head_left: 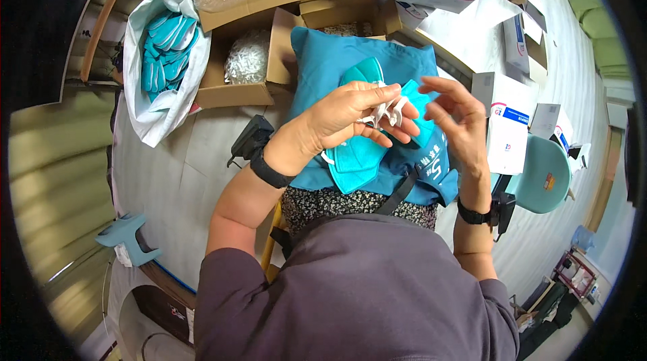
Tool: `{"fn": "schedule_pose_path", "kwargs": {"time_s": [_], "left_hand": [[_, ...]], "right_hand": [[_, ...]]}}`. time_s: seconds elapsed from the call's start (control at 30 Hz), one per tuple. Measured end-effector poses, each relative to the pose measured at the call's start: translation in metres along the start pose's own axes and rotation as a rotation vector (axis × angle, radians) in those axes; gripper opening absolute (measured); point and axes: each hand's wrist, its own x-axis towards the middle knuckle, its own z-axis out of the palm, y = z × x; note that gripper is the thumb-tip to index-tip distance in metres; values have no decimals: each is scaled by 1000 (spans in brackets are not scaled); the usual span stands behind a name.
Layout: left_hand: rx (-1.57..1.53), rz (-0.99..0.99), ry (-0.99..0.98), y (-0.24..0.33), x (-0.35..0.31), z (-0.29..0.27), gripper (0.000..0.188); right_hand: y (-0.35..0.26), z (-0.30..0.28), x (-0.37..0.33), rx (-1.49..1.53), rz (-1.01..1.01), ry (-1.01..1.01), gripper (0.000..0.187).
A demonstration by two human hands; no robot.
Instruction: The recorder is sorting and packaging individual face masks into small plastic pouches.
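Note:
My left hand (350,117) grips a teal folded face mask (357,155) and pinches its white elastic straps (385,113) between the fingers. My right hand (455,125) is raised just to the right, fingers spread and curled near the straps and a second teal mask piece (416,102). Both hands are above a teal cloth bag (337,58) that lies on my lap and the table edge.
A white plastic bag (151,112) full of teal masks (167,48) sits at the left. An open cardboard box (232,91) holds white straps (246,56). White-and-blue cartons (505,118) lie at the right. A teal chair (546,176) stands at right.

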Motion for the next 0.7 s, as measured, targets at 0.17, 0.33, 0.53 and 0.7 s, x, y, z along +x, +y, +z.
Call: {"fn": "schedule_pose_path", "kwargs": {"time_s": [0.17, 0.33, 0.53, 0.7], "left_hand": [[58, 1, -18, 3, 0, 5, 41], [147, -9, 70, -7, 0, 4, 32], [278, 75, 87, -13, 3, 5, 29], [486, 59, 51, -3, -3, 17, 26]], "right_hand": [[1, 17, 5, -172, -133, -130, 29], [2, 11, 5, -91, -105, 63, 16], [-19, 0, 1, 13, 29, -312, 36], [-9, 4, -4, 103, -27, -355, 34]]}}
